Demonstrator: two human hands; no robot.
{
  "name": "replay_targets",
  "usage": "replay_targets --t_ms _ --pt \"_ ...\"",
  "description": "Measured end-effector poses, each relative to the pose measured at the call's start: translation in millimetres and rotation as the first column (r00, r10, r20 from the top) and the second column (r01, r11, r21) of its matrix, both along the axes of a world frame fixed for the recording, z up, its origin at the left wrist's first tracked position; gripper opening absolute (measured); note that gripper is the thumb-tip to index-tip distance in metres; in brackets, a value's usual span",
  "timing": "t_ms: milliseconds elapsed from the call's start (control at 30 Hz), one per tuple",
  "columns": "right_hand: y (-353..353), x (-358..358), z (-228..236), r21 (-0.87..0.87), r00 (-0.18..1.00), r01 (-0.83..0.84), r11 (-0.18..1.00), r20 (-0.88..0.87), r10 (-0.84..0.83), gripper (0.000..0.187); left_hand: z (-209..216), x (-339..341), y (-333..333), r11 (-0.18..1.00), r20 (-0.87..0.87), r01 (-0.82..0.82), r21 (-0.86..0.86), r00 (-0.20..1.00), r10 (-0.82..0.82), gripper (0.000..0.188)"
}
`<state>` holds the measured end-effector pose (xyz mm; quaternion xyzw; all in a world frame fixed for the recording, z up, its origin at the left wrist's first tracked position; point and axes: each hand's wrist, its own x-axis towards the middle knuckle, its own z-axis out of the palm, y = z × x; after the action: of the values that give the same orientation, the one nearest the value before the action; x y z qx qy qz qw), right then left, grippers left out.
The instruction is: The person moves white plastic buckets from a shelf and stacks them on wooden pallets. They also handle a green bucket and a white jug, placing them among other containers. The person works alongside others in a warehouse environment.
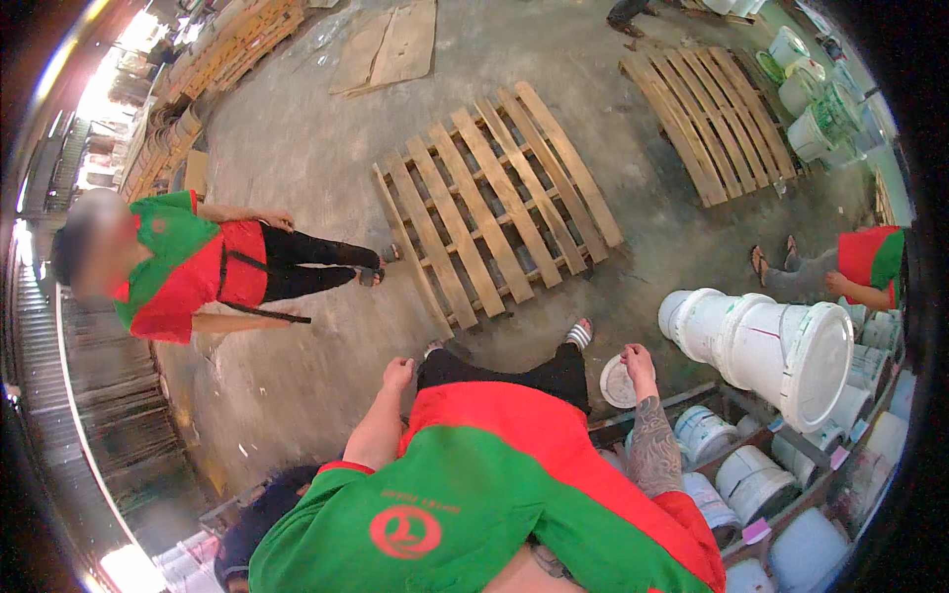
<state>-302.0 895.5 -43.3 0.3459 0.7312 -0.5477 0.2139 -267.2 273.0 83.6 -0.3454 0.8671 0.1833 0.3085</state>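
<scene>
At my left side, my left hand [398, 373] hangs with its fingers curled in, and nothing shows in it. My right hand [639, 363] is out to the right, its fingers loosely bent and partly apart. Just left of it, a round white lid [618, 385] shows; whether the fingers touch its edge I cannot tell. A stack of white buckets [756, 341] stands to the right of that hand. Ahead of my feet lies a wooden pallet [494, 208] with bare slats.
A co-worker [203, 257] in red and green stands at the left; another person [865, 272] is at the right. Racks hold several buckets [756, 484] beside my right arm. A second pallet [707, 124] and flattened cardboard [390, 44] lie farther off.
</scene>
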Motion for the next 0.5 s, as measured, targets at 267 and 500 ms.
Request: replay_targets --t_ms 267,500 --pt "-274.9 20.7 -43.8 0.122 0.99 -0.107 0.987 0.101 0.094 0.026 -86.8 -88.5 -202.1 0.983 -0.163 0.101 0.156 0.984 -0.075 0.05" --pt "-599.5 94.2 -3.5 0.105 0.8 -0.568 0.816 0.302 0.518 0.038 -180.7 -41.3 -434.7 0.948 -0.001 0.197 0.251 0.979 -0.203 0.048"
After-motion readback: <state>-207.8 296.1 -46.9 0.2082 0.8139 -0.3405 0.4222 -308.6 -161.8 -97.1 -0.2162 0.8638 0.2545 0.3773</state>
